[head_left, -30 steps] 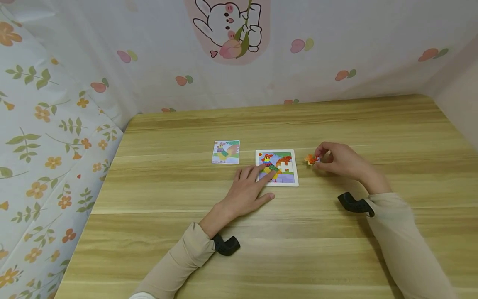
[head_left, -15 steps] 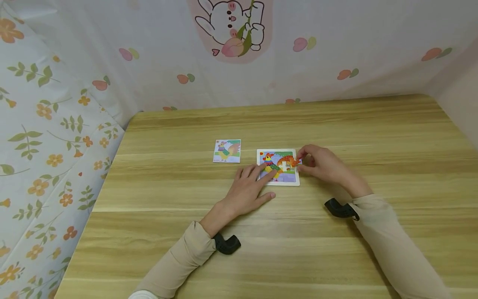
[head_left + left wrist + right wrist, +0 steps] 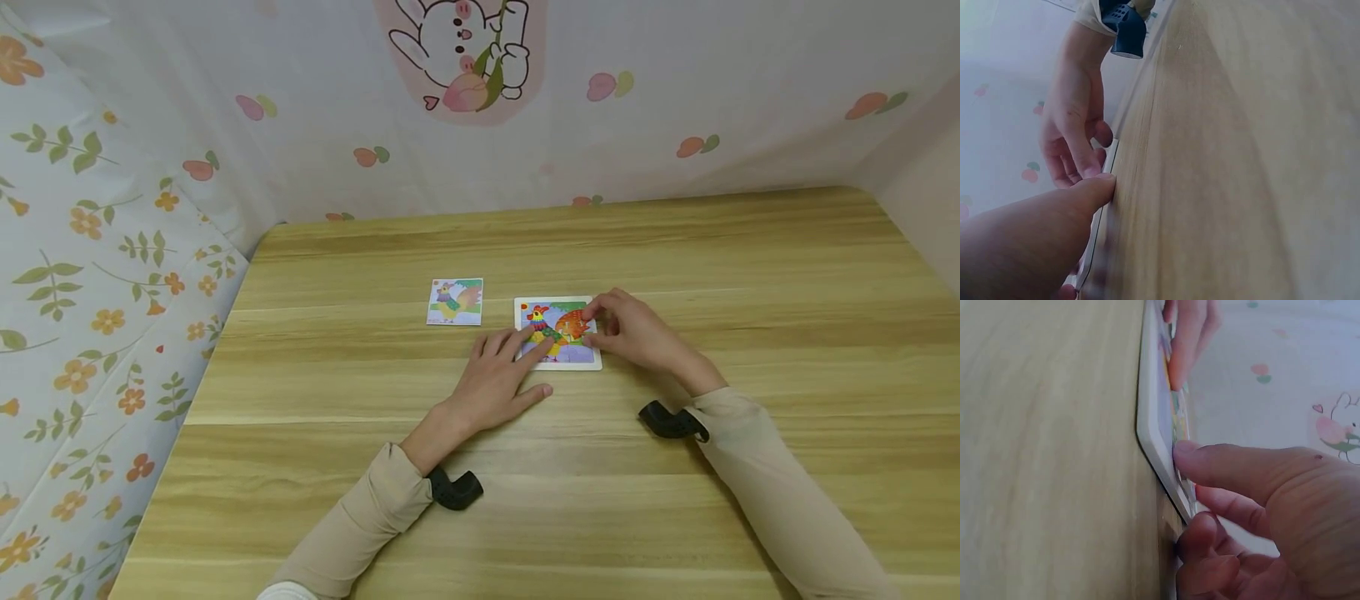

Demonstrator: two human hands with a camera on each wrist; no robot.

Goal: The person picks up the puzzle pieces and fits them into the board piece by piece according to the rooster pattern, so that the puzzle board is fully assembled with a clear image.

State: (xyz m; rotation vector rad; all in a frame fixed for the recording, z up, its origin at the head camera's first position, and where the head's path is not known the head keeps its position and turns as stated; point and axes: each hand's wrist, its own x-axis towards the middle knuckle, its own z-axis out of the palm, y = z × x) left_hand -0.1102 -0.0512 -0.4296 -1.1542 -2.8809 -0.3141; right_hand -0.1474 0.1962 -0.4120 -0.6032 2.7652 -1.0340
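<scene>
A square jigsaw puzzle [image 3: 566, 355] in a white frame lies on the table, its picture a colourful rooster. My left hand [image 3: 491, 379] rests on its left side with spread, fairly straight fingers. Over the right part, my right hand [image 3: 637, 333] pinches an orange puzzle piece [image 3: 574, 324] between thumb and fingers, at the rooster's tail. In the right wrist view, the right thumb [image 3: 1229, 462] touches the puzzle's surface near the white frame [image 3: 1150, 425]; the piece itself is mostly hidden there. The left wrist view shows my right hand [image 3: 1072, 119] beyond the left thumb.
A small card [image 3: 455, 302] with a paler picture of the same rooster lies left of the puzzle. The wooden table [image 3: 360, 367] extends around it all. Behind hangs a printed white curtain [image 3: 300, 100]. Each sleeve carries a black curved mount [image 3: 455, 489].
My right hand has carried the orange piece leftward from beside the puzzle to over its right part, where a white gap showed before. The left hand stays in place.
</scene>
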